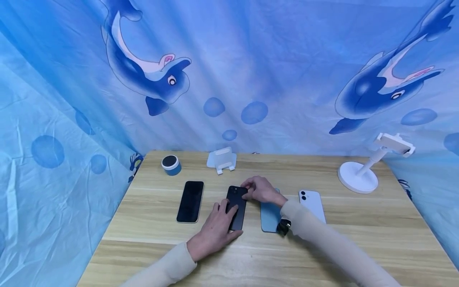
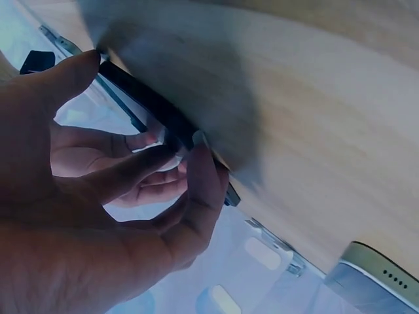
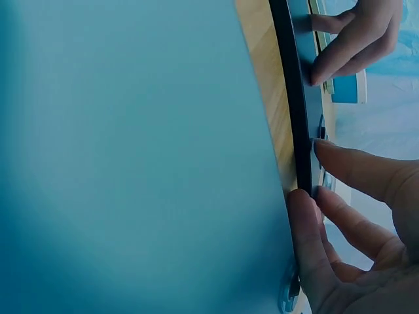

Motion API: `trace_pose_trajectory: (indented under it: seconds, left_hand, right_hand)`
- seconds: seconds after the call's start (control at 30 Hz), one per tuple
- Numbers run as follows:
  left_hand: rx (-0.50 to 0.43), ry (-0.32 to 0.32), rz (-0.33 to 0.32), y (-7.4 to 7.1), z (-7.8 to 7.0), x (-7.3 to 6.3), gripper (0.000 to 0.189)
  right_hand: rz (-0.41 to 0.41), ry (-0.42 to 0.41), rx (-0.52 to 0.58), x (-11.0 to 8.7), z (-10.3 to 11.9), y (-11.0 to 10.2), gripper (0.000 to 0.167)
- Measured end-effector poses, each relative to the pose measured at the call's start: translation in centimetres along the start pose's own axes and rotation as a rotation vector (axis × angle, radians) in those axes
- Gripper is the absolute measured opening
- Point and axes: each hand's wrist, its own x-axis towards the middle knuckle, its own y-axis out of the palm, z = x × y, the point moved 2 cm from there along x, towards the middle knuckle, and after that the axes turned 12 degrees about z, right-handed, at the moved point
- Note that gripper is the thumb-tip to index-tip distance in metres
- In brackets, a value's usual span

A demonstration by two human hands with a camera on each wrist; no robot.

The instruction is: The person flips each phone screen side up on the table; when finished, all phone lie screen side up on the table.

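A black smartphone (image 1: 241, 204) lies back up on the table between my hands, its camera lenses at the far end. My left hand (image 1: 216, 228) grips it from the near left; the thumb is at the bottom edge and the fingers reach over the left edge and back. At the top right corner, my right hand (image 1: 262, 191) pinches the same phone between thumb and fingers, as the right wrist view shows. Below the right wrist is a light blue phone (image 1: 269, 218), partly covered by the hand and sleeve.
Left of my hands lies a phone with a dark screen (image 1: 190, 201). A white phone (image 1: 312, 202) is partly under the right sleeve. Along the back stand a blue-and-white round speaker-like object (image 1: 171, 166), a small white phone stand (image 1: 224, 158) and a taller round-based stand (image 1: 358, 177).
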Motion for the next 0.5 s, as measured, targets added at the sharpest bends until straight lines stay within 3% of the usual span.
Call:
trace_pose_trajectory:
  seconds: [0.5]
  left_hand:
    - [0.168, -0.02, -0.022, 0.3, -1.4, -0.1, 0.067]
  right_hand:
    - [-0.083, 0.021, -0.005, -0.4, -0.5, 0.9, 0.038]
